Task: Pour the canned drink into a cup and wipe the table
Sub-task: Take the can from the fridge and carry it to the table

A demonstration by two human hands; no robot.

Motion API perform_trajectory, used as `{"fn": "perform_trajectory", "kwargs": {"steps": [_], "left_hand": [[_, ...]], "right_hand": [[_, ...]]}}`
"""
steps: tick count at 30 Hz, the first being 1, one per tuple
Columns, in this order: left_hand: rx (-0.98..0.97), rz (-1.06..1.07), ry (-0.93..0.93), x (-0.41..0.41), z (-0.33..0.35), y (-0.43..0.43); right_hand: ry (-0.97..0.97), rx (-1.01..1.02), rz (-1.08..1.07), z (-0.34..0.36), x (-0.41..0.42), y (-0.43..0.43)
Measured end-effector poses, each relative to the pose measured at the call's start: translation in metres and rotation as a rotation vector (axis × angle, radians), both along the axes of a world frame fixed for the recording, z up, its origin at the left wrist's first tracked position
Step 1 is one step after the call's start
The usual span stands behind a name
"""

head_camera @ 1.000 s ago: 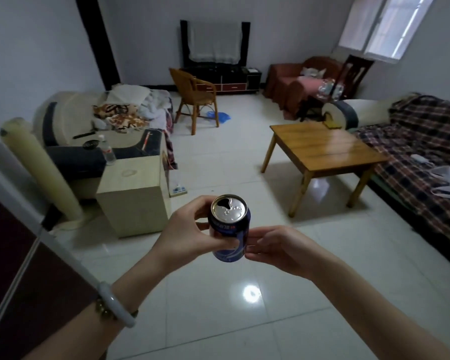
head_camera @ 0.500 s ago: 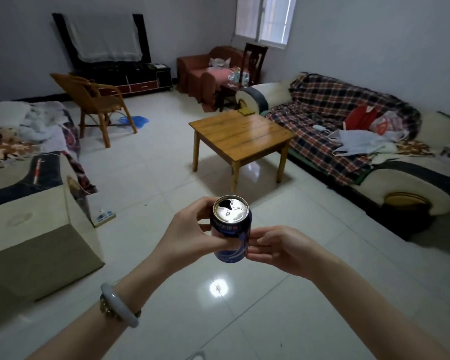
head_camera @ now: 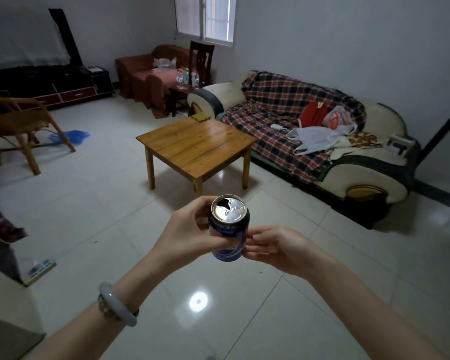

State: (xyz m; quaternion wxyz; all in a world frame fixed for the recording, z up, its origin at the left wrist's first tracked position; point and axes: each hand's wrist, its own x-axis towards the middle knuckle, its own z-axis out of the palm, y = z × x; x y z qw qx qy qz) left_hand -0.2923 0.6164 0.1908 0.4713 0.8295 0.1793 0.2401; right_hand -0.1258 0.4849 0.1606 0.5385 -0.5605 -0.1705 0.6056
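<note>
Living room: person holds opened blue can (head_camera: 229,229) upright at frame centre, above tiled floor. Left hand (head_camera: 190,232) wrapped round can body from 9 o'clock. Right hand (head_camera: 278,249) at 3 o'clock, loosely bent fingertips meeting can wall; pinch or mere touch, cannot tell. Can likely thin-walled, dent-prone, smooth, spill-ready through open mouth; best gripped mid-body, kept level. Label writing too blurred to read. Wooden table (head_camera: 196,144) at 12 o'clock; no cup visible.
</note>
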Motion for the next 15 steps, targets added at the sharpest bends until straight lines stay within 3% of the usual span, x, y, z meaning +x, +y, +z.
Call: {"fn": "perform_trajectory", "kwargs": {"steps": [15], "left_hand": [[-0.031,-0.101,0.015,0.152,-0.004,0.132]], "right_hand": [[0.065,0.021,-0.150,0.005,0.133,0.117]]}}
